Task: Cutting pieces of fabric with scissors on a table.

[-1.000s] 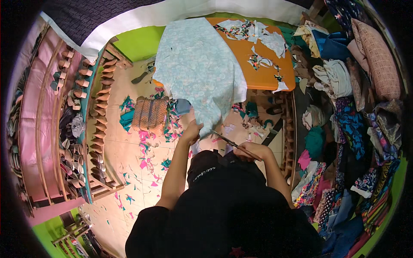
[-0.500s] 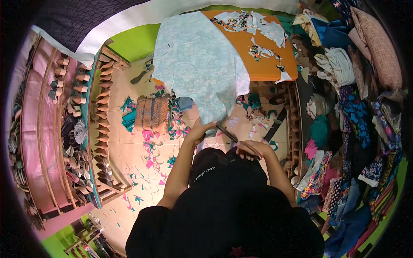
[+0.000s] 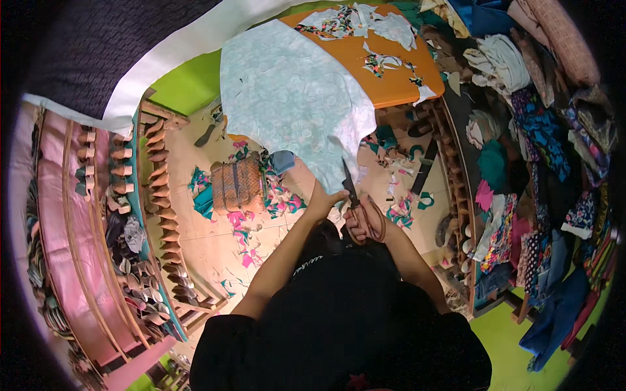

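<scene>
A large pale blue-green patterned cloth [image 3: 293,98] drapes from the table towards my body. My left hand [image 3: 326,201] is closed on its near edge, thumb pointing right towards the scissors. Just right of it, my right hand [image 3: 360,225] grips a pair of large dark scissors [image 3: 349,179] by the brown handles. The blades point away from me, up against the near end of the cloth, and look nearly closed; I cannot tell whether any cloth lies between them.
An orange table [image 3: 355,58] holds white and patterned offcuts [image 3: 391,29]. Scraps [image 3: 244,234] litter the tiled floor around a brown woven block [image 3: 238,186]. Racks of shoe forms [image 3: 156,176] stand at left, and shelves of piled fabrics [image 3: 502,65] at right.
The scissors have swung from pointing up-left to pointing nearly straight away from me. My right hand has come left, closer to my left hand. The whole view has shifted slightly.
</scene>
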{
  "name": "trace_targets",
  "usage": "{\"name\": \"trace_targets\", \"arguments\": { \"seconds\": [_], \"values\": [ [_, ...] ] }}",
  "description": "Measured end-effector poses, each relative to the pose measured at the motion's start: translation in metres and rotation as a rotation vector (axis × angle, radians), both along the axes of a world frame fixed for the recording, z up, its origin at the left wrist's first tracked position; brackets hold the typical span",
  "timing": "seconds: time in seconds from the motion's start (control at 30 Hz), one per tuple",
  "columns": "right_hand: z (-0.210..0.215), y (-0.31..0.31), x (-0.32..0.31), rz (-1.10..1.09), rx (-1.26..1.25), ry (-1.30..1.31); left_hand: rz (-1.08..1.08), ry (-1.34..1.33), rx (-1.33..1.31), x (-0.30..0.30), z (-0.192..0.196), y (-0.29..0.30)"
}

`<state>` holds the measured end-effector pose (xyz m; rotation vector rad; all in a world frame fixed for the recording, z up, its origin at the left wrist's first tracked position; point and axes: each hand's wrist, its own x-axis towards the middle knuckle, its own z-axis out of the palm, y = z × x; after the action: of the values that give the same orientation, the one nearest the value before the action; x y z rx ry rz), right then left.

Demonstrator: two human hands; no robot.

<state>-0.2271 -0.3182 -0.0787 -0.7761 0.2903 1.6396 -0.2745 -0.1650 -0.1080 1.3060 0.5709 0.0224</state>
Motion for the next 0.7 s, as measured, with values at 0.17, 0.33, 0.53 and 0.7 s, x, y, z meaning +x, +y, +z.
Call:
{"name": "trace_targets", "arguments": {
  "seconds": [0.17, 0.33, 0.53, 0.7],
  "values": [
    [0.003, 0.019, -0.016, -0.183, -0.030, 0.013, -0.005, -0.084, 0.349, -0.004, -0.003, 0.000],
    [-0.003, 0.034, -0.033, -0.217, -0.216, -0.138, 0.120, -0.186, 0.209, -0.003, -0.030, 0.009],
    [-0.023, 0.034, -0.048, -0.215, -0.277, -0.269, -0.030, -0.050, 0.254, -0.003, -0.021, 0.024],
    [-0.024, 0.034, -0.055, -0.172, -0.298, -0.239, 0.092, 0.011, 0.052, 0.003, 0.018, 0.016]
  ]
}}
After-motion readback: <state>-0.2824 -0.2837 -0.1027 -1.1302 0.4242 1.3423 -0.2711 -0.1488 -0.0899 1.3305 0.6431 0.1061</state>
